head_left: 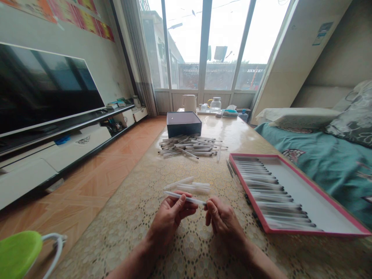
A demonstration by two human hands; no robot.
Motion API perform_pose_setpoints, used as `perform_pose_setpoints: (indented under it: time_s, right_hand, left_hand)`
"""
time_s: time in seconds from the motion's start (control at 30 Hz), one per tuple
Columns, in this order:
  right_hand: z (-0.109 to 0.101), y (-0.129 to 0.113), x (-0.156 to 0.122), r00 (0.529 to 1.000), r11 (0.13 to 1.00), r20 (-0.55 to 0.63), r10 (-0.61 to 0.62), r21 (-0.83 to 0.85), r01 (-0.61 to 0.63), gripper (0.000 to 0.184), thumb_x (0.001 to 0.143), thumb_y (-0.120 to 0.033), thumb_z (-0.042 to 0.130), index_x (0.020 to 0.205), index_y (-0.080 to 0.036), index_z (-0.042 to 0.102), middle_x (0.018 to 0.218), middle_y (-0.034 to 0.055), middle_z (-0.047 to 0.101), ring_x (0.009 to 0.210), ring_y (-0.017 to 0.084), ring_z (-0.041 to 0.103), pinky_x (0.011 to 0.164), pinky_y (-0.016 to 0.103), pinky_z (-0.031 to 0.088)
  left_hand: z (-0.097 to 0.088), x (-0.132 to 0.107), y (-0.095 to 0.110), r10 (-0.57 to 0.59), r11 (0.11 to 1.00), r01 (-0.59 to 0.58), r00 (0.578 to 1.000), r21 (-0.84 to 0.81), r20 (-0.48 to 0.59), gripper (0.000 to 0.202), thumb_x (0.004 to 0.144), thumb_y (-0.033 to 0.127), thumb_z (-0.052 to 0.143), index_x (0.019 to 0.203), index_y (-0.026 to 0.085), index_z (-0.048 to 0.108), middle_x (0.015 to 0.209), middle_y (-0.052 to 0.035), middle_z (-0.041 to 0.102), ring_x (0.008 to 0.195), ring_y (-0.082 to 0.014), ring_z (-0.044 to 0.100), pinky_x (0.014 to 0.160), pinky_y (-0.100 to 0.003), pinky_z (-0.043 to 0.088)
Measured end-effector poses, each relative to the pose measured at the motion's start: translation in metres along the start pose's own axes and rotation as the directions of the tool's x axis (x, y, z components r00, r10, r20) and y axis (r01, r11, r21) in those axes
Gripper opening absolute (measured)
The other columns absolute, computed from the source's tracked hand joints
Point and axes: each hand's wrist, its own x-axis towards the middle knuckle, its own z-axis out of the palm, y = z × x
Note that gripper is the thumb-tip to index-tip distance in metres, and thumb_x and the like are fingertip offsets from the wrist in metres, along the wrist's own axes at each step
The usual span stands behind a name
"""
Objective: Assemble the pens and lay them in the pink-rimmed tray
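A white pen [190,199] lies level between my hands above the patterned tabletop. My left hand [172,211] is closed round its barrel, thumb on top. At the pen's dark right end, the fingers of my right hand [219,213] are pinched together; they cover that tip. Just beyond my hands lie several loose translucent white pen parts [200,188]. Farther off is a heap of pens [188,147] with dark ends. To the right, an open pink-rimmed box lid [322,186] holds a row of similar pens [270,193].
A dark blue box [184,126] stands behind the heap. At the table's far end are a white jug [189,103], a glass pitcher [215,104] and a tissue pack [230,111]. A green stool [20,254] is at lower left, a bed [314,155] on the right.
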Motion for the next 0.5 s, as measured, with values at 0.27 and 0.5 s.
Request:
perform_pose_setpoints:
  time_s: [0.27,0.5]
  right_hand:
    - [-0.0022,-0.003,-0.0008,0.999,1.0,0.037,-0.02,-0.019,0.02,0.044,0.093,-0.044,0.026,0.063,-0.02,0.047,0.048,-0.0024,0.054,0.042,0.01,0.048,0.047,0.021,0.034]
    - [-0.0002,0.0005,-0.0008,0.999,0.998,-0.015,-0.046,-0.045,0.045,0.027,0.091,-0.043,0.033,0.088,-0.02,0.048,0.053,-0.0037,0.059,0.045,0.011,0.051,0.048,0.021,0.034]
  left_hand:
    - [0.0015,-0.0027,0.0007,0.001,1.0,-0.002,1.0,0.018,0.005,0.015,0.074,0.027,0.067,0.081,0.014,0.066,0.071,-0.0076,0.071,0.069,-0.0178,0.067,0.071,-0.03,0.052]
    - [-0.0014,-0.0014,-0.0009,0.018,1.0,-0.018,1.0,0.004,0.016,0.015,0.075,0.026,0.065,0.083,0.013,0.065,0.072,-0.008,0.071,0.07,-0.017,0.067,0.07,-0.029,0.052]
